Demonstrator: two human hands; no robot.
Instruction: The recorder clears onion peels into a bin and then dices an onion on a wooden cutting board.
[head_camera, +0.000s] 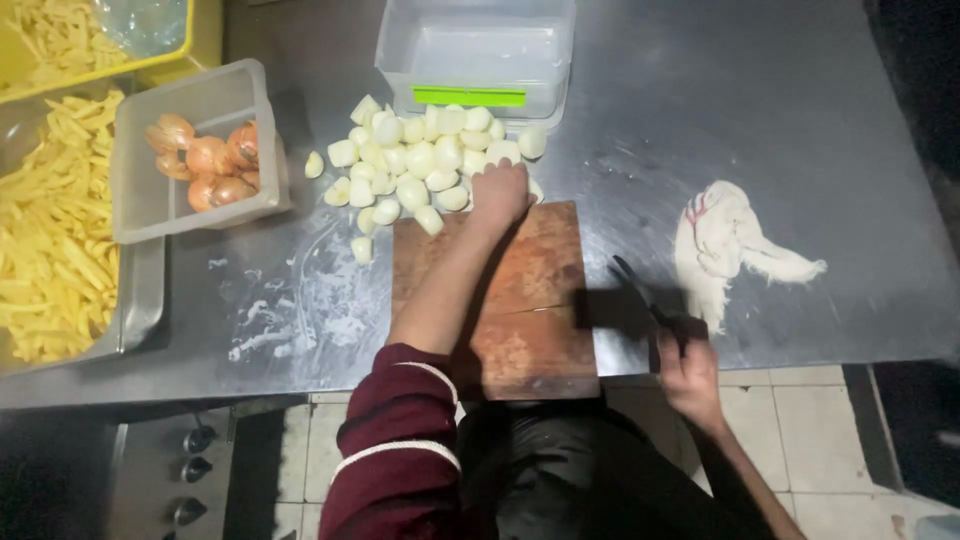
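steel counter (800, 150) carries a wooden board (535, 300), and the left hand (498, 195) reaches over the board's far edge into a heap of peeled onion pieces (420, 160), fingers curled down onto the pieces nearest the board; whether it has one closed in its grasp i cannot tell. right hand (688, 372) hangs at the counter's near edge, closed round the handle of a dark knife (645, 300) whose blade points away over the steel, just right of the board. by the look of it the step is fetching a piece to the board for cutting; that would call for drawing the piece back onto bare wood and bringing the blade across. around: an empty clear tub (480, 50) behind the heap, a tub of unpeeled onions (205, 160) to the left, trays of cut fries (50, 250) beyond it, a crumpled rag (725, 240) to the right. nothing lies on the board itself.
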